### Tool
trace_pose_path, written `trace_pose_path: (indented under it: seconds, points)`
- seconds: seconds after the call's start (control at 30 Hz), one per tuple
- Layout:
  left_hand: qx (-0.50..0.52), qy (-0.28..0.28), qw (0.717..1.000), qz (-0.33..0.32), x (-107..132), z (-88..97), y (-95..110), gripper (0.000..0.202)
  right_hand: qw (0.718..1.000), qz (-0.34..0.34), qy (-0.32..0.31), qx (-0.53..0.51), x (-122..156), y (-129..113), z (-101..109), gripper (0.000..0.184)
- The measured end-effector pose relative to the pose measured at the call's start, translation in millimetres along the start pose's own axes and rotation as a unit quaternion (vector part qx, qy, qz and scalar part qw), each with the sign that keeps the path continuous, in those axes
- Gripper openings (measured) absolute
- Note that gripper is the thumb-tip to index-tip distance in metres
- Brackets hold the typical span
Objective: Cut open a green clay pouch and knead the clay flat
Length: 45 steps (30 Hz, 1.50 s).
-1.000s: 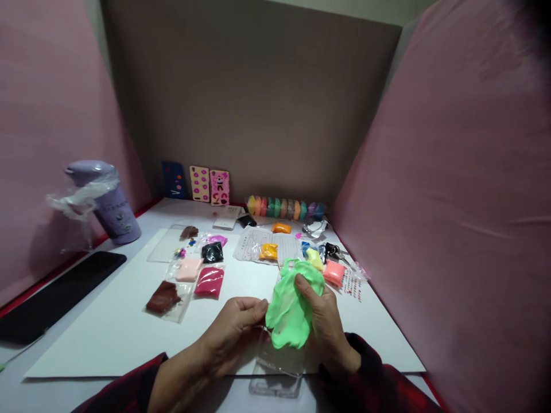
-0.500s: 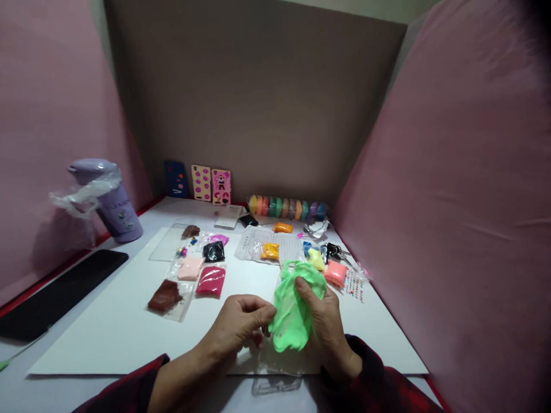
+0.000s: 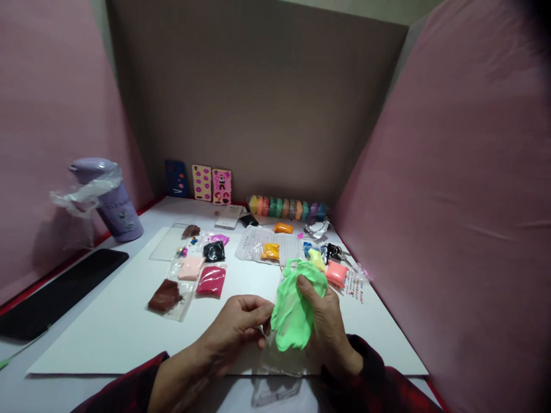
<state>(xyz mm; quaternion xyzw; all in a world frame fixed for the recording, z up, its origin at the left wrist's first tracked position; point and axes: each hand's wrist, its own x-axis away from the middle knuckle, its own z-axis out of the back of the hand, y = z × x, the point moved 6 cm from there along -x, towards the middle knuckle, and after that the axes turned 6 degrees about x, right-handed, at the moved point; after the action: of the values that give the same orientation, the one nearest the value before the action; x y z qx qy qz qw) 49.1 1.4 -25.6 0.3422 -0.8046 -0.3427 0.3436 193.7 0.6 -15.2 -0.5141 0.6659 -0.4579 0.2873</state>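
A flattened sheet of bright green clay [image 3: 295,321] is upright in front of me, with uneven, ragged edges. My right hand [image 3: 329,318] grips it from the right, thumb pressed on its face and the other fingers hidden behind. A clear plastic bag [image 3: 282,362] shows under and below the clay. My left hand [image 3: 241,324] pinches at the clay's left edge, seemingly on the bag's side; its fingertips are partly hidden. Below, at the near board edge, lies a clear plastic case [image 3: 275,393], seen partly through the bag.
Packets of brown clay [image 3: 166,296], red clay [image 3: 211,281], black clay [image 3: 214,251] and coral clay [image 3: 336,274] lie on the white board [image 3: 129,344]. Keys [image 3: 334,251] are at right. A purple tumbler [image 3: 116,201] and black phone [image 3: 64,292] stand left; decorated phone cases [image 3: 201,183] lean behind.
The green clay and my right hand have shifted very slightly right. My left fingertips have drawn back a little to the left from the clay's face. The clear case below appears turned slightly.
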Motion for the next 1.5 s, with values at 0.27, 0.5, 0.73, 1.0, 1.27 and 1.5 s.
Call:
trace_pose_path:
  seconds: [0.27, 0.5, 0.73, 1.0, 1.27, 1.5]
  points:
    - [-0.095, 0.061, 0.992, -0.061, -2, 6.1, 6, 0.033, 1.0, 0.008, 0.018, 0.017, 1, 1, 1, 0.03]
    - [-0.127, 0.067, 0.988, -0.053, -3, 8.1, 6, 0.036, 1.0, -0.002, 0.02, 0.015, 0, 4, 2, 0.033]
    - [-0.059, 0.007, 0.998, -0.029, -7, 5.4, -1, 0.039, 1.0, -0.001, 0.016, 0.003, -1, 4, 4, 0.031]
    - [-0.104, 0.06, 0.991, -0.053, -3, 8.3, 4, 0.031, 1.0, 0.001, 0.026, 0.018, 0, 1, 1, 0.032]
    - [-0.054, 0.014, 0.997, -0.044, -4, 2.9, 1, 0.036, 1.0, 0.002, 0.015, 0.002, -1, 5, 2, 0.028]
    - [-0.069, 0.046, 0.996, -0.04, -8, 10.2, -3, 0.037, 1.0, -0.007, 0.019, 0.0, 1, 6, 1, 0.031]
